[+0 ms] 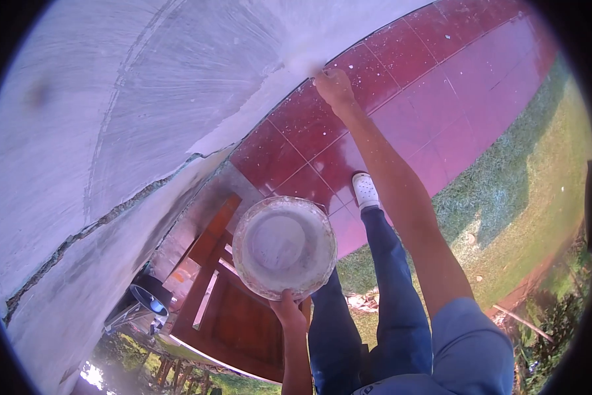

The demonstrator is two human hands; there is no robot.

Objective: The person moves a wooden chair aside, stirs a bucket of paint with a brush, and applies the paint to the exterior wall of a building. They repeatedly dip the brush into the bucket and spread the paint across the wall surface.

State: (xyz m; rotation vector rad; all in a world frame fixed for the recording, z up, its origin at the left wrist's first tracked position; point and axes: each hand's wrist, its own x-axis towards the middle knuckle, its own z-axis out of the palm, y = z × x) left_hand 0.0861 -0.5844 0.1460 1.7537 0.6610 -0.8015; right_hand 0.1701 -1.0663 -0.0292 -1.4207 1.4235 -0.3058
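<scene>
- Across the upper left of the frame spreads a pale, whitish wall with curved streaks on its surface; a rough, dark-edged crack runs from the lower left towards the centre.
- Glossy red floor tiles, speckled with white spots, fill the upper centre and upper right, meeting the wall along a slanting edge.
- Green grass lies beyond the tiles at right, partly in shade, with a thin pale stick at lower right.
- A reddish-brown wooden piece of furniture stands at lower left of centre; the container overlaps its upper part and hides some of it.
- Left of the furniture is a dark round object with a blue, shiny inside, too small to identify.
- Dark blue trousers and a white perforated clog show below and right of centre.
- The round, whitish container with a smeared rim is at the centre, its open top facing the camera and pale residue inside.
- The left hand is closed on the container's near edge, at its bottom in the frame.
- The right hand, upper centre, has curled fingers beside the wall; its tips are blurred, so how tightly it closes and whether it holds anything cannot be told.
- Partial light lettering at the bottom edge, on the grey-blue clothing, is unreadable.
</scene>
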